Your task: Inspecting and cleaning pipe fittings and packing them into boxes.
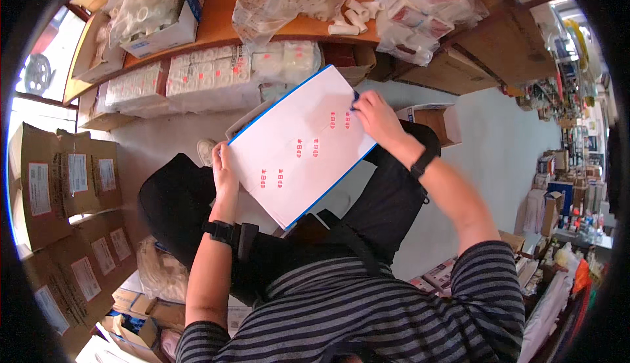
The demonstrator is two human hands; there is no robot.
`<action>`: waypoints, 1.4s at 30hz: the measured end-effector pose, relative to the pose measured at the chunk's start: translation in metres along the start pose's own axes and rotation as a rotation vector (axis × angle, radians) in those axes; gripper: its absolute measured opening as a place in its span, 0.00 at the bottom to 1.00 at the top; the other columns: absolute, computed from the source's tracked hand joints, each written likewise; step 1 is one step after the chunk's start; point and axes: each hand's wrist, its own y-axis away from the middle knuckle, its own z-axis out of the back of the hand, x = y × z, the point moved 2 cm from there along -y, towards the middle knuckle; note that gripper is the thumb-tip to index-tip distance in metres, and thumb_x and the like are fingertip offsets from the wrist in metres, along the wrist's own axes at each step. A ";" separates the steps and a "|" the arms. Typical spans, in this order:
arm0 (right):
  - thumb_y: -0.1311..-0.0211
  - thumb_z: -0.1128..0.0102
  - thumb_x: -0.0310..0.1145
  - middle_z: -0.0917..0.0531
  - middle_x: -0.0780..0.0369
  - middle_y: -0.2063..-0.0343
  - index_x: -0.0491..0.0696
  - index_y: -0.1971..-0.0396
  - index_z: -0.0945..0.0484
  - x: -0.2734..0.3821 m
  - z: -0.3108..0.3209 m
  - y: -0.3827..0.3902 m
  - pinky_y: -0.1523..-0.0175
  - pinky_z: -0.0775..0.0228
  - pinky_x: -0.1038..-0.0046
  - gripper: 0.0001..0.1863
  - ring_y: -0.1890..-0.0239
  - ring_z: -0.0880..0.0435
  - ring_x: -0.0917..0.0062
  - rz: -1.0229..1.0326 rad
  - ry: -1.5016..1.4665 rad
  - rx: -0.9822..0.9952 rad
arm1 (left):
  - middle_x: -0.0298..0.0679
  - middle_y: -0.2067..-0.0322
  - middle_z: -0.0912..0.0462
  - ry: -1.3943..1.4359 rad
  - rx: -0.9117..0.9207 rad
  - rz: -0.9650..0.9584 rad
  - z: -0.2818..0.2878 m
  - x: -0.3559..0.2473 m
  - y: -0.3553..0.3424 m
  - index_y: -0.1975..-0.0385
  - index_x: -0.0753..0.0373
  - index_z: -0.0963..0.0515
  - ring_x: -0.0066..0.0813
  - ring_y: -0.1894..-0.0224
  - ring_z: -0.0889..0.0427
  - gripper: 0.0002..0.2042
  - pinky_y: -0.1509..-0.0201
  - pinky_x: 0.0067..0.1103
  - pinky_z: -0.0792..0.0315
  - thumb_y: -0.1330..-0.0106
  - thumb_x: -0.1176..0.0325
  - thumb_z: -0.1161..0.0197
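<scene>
A large flat white cardboard box (282, 123) with blue edges and rows of red stamps lies tilted across my lap. My left hand (225, 174) grips its left corner, fingers on the white face and the edge. At the upper right end my right hand (378, 119) is closed at the box's edge, where a small dark blue bit shows by the fingertips. What lies under the box is hidden.
An orange-brown shelf (223, 8) ahead holds white pipe fittings (354, 18) and plastic bags (282, 2). Wrapped white small boxes (210, 74) sit below it. Brown cartons (65, 179) are stacked at left. An open carton (441, 123) stands on the floor at right.
</scene>
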 end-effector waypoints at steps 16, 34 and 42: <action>0.51 0.44 0.27 0.25 0.60 0.68 0.47 0.73 0.26 0.075 0.012 0.041 0.56 0.31 0.70 0.04 0.62 0.25 0.67 0.312 -0.196 0.220 | 0.37 0.66 0.27 -0.092 -0.018 -0.028 0.001 0.005 -0.002 0.55 0.62 0.30 0.23 0.63 0.30 0.19 0.56 0.19 0.35 0.32 0.52 0.55; 0.55 0.43 0.28 0.23 0.64 0.71 0.47 0.77 0.22 0.069 0.024 0.052 0.59 0.30 0.73 0.04 0.64 0.25 0.71 0.124 -0.316 0.288 | 0.35 0.67 0.27 -0.074 0.004 -0.080 0.005 0.014 -0.011 0.54 0.63 0.32 0.21 0.64 0.31 0.19 0.58 0.17 0.35 0.33 0.53 0.52; 0.59 0.44 0.29 0.25 0.69 0.70 0.50 0.79 0.24 0.151 -0.025 0.054 0.66 0.28 0.74 0.04 0.65 0.25 0.75 0.524 -0.402 0.374 | 0.35 0.67 0.27 -0.075 -0.045 -0.102 0.006 0.011 -0.010 0.55 0.64 0.30 0.21 0.65 0.30 0.20 0.60 0.17 0.35 0.33 0.53 0.52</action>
